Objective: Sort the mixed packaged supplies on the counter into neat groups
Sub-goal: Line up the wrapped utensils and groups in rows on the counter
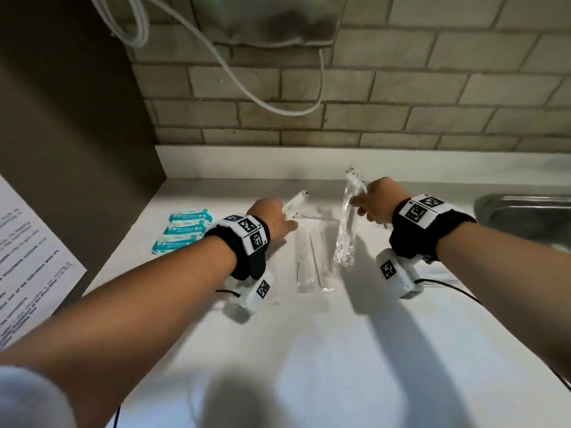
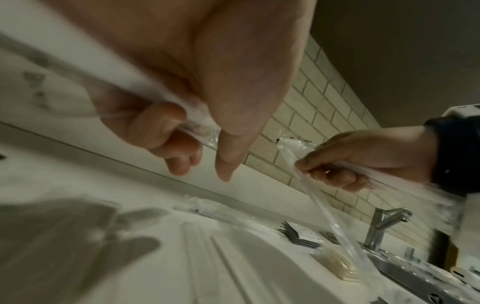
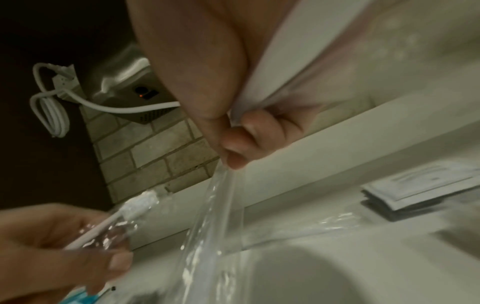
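Note:
My left hand grips a clear-wrapped white toothbrush packet above the counter; in the left wrist view its fingers curl round the wrap. To the right, my right hand pinches the upper part of a long clear packet that hangs down towards the counter, as the right wrist view shows with the right hand and its packet. Three teal packets lie in a row at the left. Two clear packets lie side by side between my hands.
A steel sink and faucet are at the right. Dark sachets and a pale packet lie near the sink. A printed sheet hangs on the dark panel at the left. A tiled wall with a white cable stands behind.

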### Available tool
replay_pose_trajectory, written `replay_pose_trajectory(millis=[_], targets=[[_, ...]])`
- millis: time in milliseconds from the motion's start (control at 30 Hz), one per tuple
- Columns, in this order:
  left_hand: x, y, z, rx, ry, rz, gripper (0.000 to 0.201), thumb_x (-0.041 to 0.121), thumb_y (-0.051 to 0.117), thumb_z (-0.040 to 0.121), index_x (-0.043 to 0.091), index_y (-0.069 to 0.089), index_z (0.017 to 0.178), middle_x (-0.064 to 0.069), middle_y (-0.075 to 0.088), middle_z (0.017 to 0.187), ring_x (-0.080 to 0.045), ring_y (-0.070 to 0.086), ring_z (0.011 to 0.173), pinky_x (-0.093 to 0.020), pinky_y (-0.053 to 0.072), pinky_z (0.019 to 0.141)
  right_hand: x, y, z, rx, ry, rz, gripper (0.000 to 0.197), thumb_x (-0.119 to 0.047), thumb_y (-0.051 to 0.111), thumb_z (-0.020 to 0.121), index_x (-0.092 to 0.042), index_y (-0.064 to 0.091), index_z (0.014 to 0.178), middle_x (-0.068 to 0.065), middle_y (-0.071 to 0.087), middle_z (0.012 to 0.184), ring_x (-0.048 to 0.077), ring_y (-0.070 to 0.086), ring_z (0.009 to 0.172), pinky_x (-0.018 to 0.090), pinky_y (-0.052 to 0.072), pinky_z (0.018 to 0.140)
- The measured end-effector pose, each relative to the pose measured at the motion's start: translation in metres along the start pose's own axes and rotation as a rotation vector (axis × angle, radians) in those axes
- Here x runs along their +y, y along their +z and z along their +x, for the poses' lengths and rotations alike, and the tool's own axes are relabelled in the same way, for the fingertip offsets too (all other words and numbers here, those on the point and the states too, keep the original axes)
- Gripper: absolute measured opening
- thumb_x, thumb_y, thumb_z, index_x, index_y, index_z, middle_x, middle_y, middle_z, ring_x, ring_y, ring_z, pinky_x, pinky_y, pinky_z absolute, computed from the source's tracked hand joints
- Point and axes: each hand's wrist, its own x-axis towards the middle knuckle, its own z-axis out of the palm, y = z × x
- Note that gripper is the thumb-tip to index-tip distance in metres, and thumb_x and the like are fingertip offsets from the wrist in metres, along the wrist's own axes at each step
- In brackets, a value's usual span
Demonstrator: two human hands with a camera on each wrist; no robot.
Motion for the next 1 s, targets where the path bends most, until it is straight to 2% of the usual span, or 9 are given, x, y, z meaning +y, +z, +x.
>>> replay_pose_trajectory(millis=[133,333,500,667,733,800,833,867,1000], targets=[[0.042,0.017,0.028,-0.069,0.099,0.025,0.027,0.03,0.064,0.087,0.008,0.066,0.104,-0.011,0.07,0.103,-0.03,0.066,0.092,-0.032,0.052,0.077,0.032,-0.011,-0.007,-0.02,0.022,0.006,0.034,-0.023,0.061,0.087,-0.01,0.059,0.056,0.008,0.064,0.061,0.02,0.051,0.046,0.026,0.045,0.054],[0.096,0.053,0.061,-0.141,0.123,0.075,0.026,0.028,0.062,0.089,0.01,0.066,0.108,-0.01,0.069,0.106,-0.029,0.066,0.094,-0.03,0.049,0.071,0.063,-0.017,-0.002,-0.063,0.014,0.053,0.031,-0.021,0.061,0.089,-0.011,0.058,0.06,0.011,0.072,0.078,0.015,0.053,0.046,0.022,0.045,0.05],[0.116,0.073,0.077,-0.172,0.048,0.036,0.019,0.031,0.058,0.089,0.013,0.062,0.094,-0.009,0.068,0.098,-0.027,0.063,0.081,-0.028,0.049,0.068,0.074,-0.018,0.01,-0.093,-0.027,0.06,0.029,-0.019,0.061,0.088,-0.013,0.057,0.06,0.01,0.071,0.079,0.018,0.055,0.053,0.031,0.052,0.063],[0.111,0.074,0.077,-0.117,0.026,0.021,0.034,0.041,0.056,0.088,0.009,0.065,0.099,-0.009,0.066,0.096,-0.025,0.061,0.081,-0.032,0.051,0.073,0.083,-0.025,0.012,-0.128,-0.054,0.081,0.027,-0.023,0.062,0.09,-0.012,0.06,0.065,0.0,0.067,0.065,0.009,0.054,0.048,0.021,0.046,0.055],[0.106,0.069,0.067,-0.102,0.034,-0.067,0.029,0.04,0.062,0.085,0.013,0.066,0.094,-0.006,0.067,0.092,-0.022,0.063,0.078,-0.03,0.05,0.067,0.087,-0.029,0.015,-0.118,-0.044,0.079,0.028,-0.024,0.062,0.09,-0.011,0.061,0.065,-0.004,0.06,0.055,0.007,0.052,0.043,0.019,0.042,0.05],[0.093,0.063,0.062,-0.081,0.037,-0.136,0.02,0.033,0.065,0.084,0.015,0.065,0.091,-0.005,0.068,0.093,-0.023,0.065,0.082,-0.03,0.05,0.069,0.085,-0.029,0.018,-0.086,-0.052,0.105,0.028,-0.023,0.062,0.09,-0.01,0.062,0.065,-0.005,0.057,0.051,0.006,0.05,0.04,0.018,0.04,0.047],[0.091,0.063,0.054,-0.047,0.031,-0.165,0.015,0.029,0.065,0.084,0.015,0.064,0.09,-0.005,0.068,0.095,-0.024,0.065,0.085,-0.03,0.05,0.07,0.09,-0.03,0.019,-0.107,-0.065,0.109,0.028,-0.023,0.062,0.09,-0.01,0.063,0.065,-0.005,0.057,0.051,0.006,0.049,0.04,0.018,0.039,0.047],[0.088,0.062,0.021,0.029,-0.071,-0.21,0.013,0.026,0.067,0.083,0.017,0.061,0.091,-0.004,0.068,0.096,-0.024,0.065,0.087,-0.028,0.049,0.069,0.086,-0.031,0.014,-0.214,-0.165,0.071,0.027,-0.023,0.062,0.09,-0.01,0.063,0.066,-0.004,0.058,0.052,0.007,0.049,0.041,0.018,0.039,0.047],[0.083,0.07,0.005,-0.048,-0.151,-0.303,0.049,0.033,0.076,0.075,0.02,0.045,0.111,-0.002,0.06,0.099,-0.019,0.059,0.082,-0.027,0.041,0.059,0.08,-0.015,0.018,-0.27,-0.126,0.005,0.027,-0.021,0.065,0.087,-0.011,0.062,0.063,0.001,0.067,0.067,0.013,0.056,0.051,0.026,0.051,0.06]])
